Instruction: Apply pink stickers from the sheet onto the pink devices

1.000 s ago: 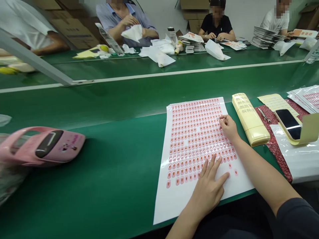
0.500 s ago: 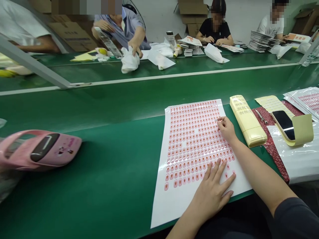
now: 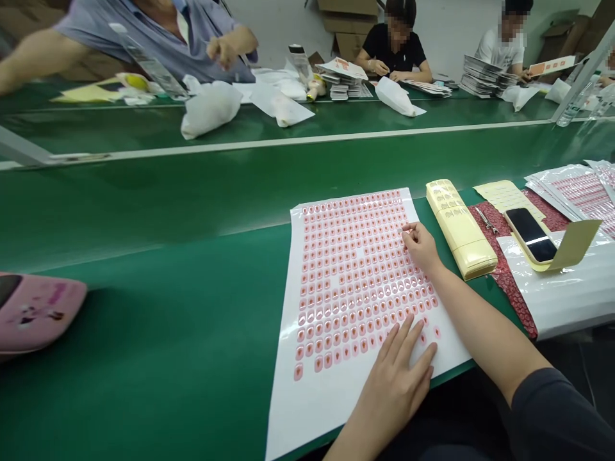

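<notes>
A white sheet (image 3: 293, 410) carries rows of small, glossy pink stickers (image 3: 355, 298), each with a reddish-brown mark; a few places in the rows are bare. My left hand (image 3: 396, 374) rests flat on its lower right part, fingers spread, covering some stickers. At the sheet's right side, near the upper rows, my right hand (image 3: 420, 246) pinches with thumb and forefinger. Something tiny and pale shows at those fingertips, too small to name. Just right of that hand lies a long, pale yellow stack of labels (image 3: 461, 234).
On the right are a phone (image 3: 531, 235), tweezers (image 3: 487, 219), red patterned material (image 3: 516, 298) and more printed sheets (image 3: 576, 189). A pink plastic device (image 3: 43, 314) sits at left. Across the green divider (image 3: 216, 186), co-workers sit among white bags (image 3: 214, 109) and stacked cards (image 3: 487, 78).
The view has swung right, so things appear farther left. My hands stay at nearly the same spots on the sheet. Opposite, a co-worker's hand has left the white bag and the arms are spread wider.
</notes>
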`<act>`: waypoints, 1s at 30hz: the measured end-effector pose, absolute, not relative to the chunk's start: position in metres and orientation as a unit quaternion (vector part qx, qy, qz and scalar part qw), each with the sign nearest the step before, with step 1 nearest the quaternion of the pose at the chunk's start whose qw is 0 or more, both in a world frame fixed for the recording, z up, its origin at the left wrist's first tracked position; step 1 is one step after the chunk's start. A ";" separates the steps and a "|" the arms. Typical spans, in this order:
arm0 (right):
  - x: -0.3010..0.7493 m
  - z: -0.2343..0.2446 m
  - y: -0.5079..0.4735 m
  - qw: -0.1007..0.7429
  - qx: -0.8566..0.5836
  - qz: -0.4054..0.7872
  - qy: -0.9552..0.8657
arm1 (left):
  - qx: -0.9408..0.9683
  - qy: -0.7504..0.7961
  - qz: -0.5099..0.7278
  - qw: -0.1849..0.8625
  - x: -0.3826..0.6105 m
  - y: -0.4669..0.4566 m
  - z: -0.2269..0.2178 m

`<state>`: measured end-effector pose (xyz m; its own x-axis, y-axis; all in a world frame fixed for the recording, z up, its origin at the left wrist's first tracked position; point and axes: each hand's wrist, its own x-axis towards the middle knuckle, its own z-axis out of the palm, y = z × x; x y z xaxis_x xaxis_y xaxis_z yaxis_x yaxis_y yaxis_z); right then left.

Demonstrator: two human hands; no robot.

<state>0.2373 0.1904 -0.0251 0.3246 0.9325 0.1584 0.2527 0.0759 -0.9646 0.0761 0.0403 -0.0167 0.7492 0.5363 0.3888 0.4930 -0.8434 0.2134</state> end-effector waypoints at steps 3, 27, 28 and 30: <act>0.238 -0.025 0.190 0.545 -0.604 0.311 -0.491 | 0.939 0.277 0.199 0.051 0.079 0.041 -0.016; 0.217 -0.006 0.160 0.389 -0.457 0.560 -0.571 | 0.581 0.521 0.374 0.501 0.047 0.161 0.001; 0.216 -0.006 0.159 0.387 -0.460 0.556 -0.575 | 0.578 0.516 0.377 0.508 0.046 0.159 0.000; 0.216 -0.007 0.157 0.388 -0.466 0.548 -0.576 | 0.579 0.507 0.376 0.516 0.044 0.158 -0.001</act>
